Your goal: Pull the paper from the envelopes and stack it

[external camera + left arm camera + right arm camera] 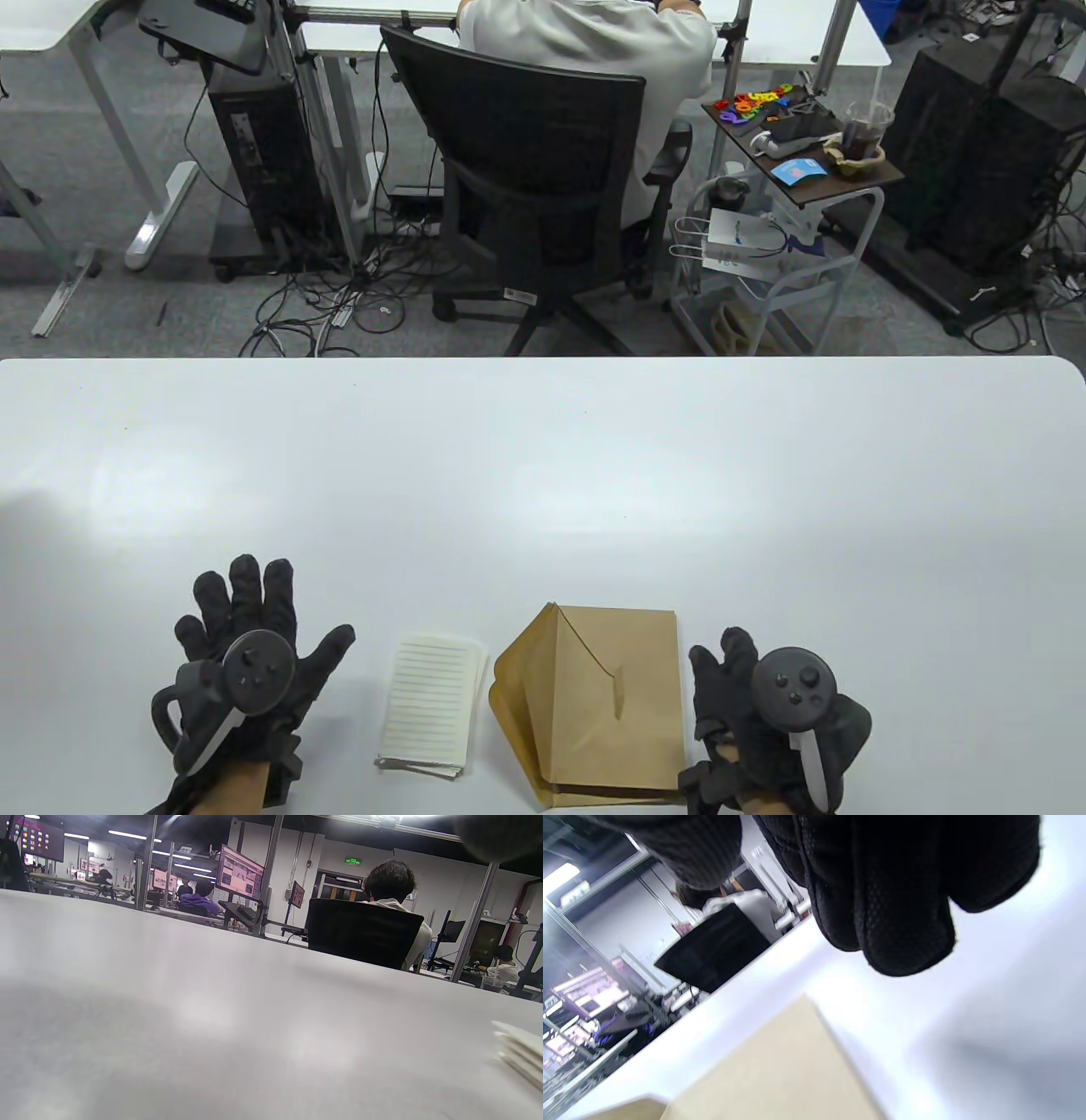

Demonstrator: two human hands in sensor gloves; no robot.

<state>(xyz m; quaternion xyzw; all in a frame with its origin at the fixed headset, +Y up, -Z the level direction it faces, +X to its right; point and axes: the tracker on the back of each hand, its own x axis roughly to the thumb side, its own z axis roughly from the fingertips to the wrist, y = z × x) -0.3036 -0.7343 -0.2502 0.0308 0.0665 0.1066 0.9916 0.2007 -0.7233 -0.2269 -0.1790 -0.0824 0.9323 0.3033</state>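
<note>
A small stack of lined white paper (431, 706) lies on the white table (543, 458) near the front edge. Its corner shows in the left wrist view (519, 1052). Right of it lies a pile of brown envelopes (611, 705) with the top flap open to the left; the pile also shows in the right wrist view (780, 1073). My left hand (246, 628) lies flat and spread on the table left of the paper, holding nothing. My right hand (730, 679) sits just right of the envelopes with fingers loosely curled and empty. Its fingertips (903, 942) hang above the table.
Beyond the far table edge a person sits in a black office chair (543, 187). A small cart (789, 212) with clutter stands to its right. Computer towers and cables are on the floor.
</note>
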